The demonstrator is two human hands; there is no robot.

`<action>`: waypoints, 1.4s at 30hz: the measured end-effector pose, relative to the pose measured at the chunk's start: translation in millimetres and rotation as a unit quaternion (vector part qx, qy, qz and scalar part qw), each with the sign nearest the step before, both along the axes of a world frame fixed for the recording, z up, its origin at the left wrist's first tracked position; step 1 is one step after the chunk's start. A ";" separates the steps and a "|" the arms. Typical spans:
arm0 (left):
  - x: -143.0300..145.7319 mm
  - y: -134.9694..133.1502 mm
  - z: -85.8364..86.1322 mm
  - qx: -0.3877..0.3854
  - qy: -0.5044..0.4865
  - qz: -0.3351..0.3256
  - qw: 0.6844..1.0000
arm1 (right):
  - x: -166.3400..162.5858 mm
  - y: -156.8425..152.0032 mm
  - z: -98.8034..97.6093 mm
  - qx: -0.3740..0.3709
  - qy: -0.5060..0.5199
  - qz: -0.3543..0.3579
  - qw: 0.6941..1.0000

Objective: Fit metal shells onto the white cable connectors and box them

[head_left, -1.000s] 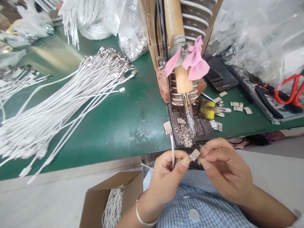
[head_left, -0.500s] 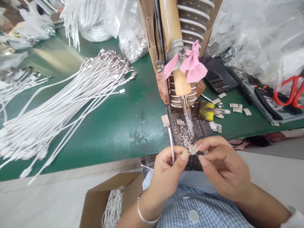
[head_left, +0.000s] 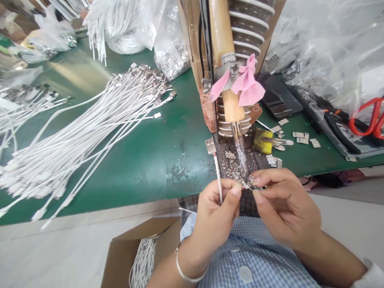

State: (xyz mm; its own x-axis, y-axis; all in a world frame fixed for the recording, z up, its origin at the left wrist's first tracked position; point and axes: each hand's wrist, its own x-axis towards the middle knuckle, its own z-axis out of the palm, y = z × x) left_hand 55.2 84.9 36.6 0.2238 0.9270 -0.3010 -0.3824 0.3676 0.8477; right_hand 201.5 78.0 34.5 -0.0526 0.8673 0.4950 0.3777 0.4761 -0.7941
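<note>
My left hand (head_left: 216,212) is closed round a thin white cable (head_left: 218,176) that rises from the fist and ends in a small metal shell (head_left: 210,145). My right hand (head_left: 280,204) pinches a small silver metal piece (head_left: 249,182) between thumb and forefinger, touching my left thumb tip. The piece sits right at the tip of a fixed soldering iron (head_left: 237,136), which has a wooden handle with a pink rag tied round it. Both hands hover at the front edge of the green table (head_left: 150,160).
A large bundle of white cables with metal ends (head_left: 90,124) lies at left. Loose metal shells (head_left: 300,138) and a yellow sponge (head_left: 260,141) lie right of the iron. A phone (head_left: 280,100), pliers and red scissors (head_left: 367,118) sit far right. A cardboard box of cables (head_left: 141,256) stands below.
Both hands have risen toward the table edge, bringing the metal piece up to the soldering iron's tip. The cable end in my left hand has moved up with them.
</note>
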 end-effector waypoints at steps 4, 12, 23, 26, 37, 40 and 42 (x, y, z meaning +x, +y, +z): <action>-1.1 -0.5 -0.4 0.008 0.012 -0.004 1.000 | 1.0 3.2 0.9 0.054 -0.006 -0.002 0.999; -0.8 -0.1 -1.1 0.013 0.006 -0.007 1.000 | -0.3 6.1 3.3 0.063 0.001 -0.001 0.998; -0.3 -0.5 -1.2 0.020 -0.005 -0.005 1.000 | -0.4 6.7 1.5 0.064 0.006 0.000 0.998; -0.2 -0.4 -1.5 0.021 -0.005 -0.004 1.000 | -0.8 7.1 1.0 0.062 0.011 0.002 0.998; -0.9 -0.5 -0.7 0.013 0.003 -0.004 1.000 | 0.1 4.6 -0.5 0.061 0.004 -0.007 0.998; -1.2 -1.2 -0.8 0.015 0.017 -0.005 1.000 | 0.7 4.2 -0.1 0.056 0.000 -0.010 0.998; -1.0 -1.3 -0.3 0.014 0.022 -0.005 1.000 | 1.1 4.5 -0.4 0.054 -0.002 -0.011 0.998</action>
State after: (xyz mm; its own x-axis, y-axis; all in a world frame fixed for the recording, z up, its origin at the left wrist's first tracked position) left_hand 54.2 83.7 36.3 0.2211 0.9329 -0.2843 -0.3406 0.3471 0.8738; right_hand 202.6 82.5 34.1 -0.0365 0.8097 0.5857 0.3913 0.5508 -0.7372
